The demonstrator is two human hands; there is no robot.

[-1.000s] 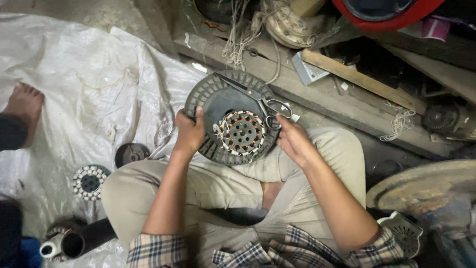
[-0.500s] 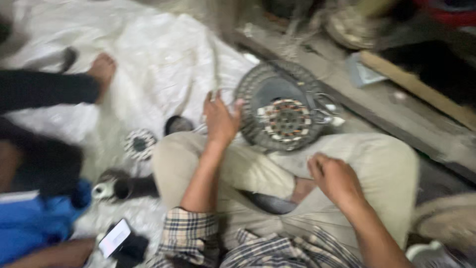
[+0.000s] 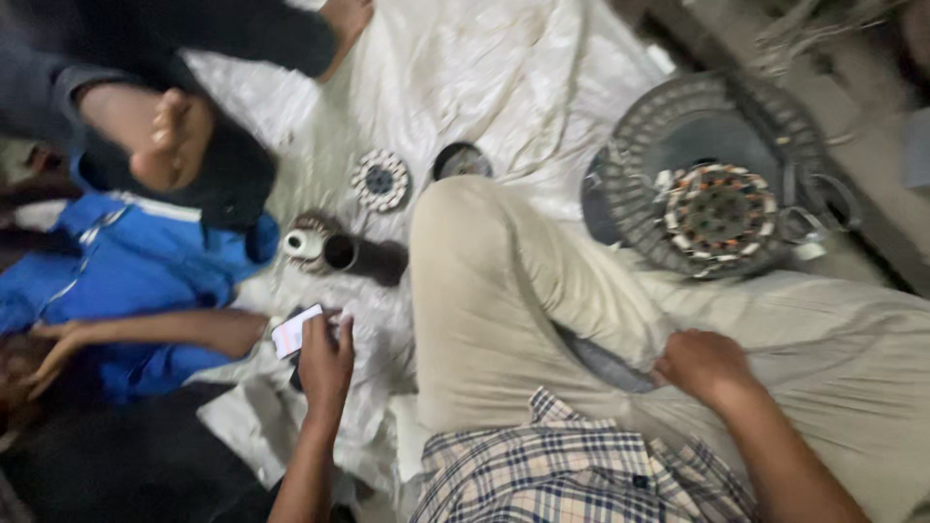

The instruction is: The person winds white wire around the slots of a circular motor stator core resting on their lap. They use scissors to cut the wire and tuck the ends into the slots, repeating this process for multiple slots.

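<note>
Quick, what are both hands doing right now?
Left hand: closed around a phone with a lit screen.
Right hand: empty, resting on the trouser leg, fingers curled.

We see a crumpled white plastic sheet (image 3: 484, 87) covering the floor; a dusty concrete ledge (image 3: 872, 165) at upper right; dim, blurred indoor light.
</note>
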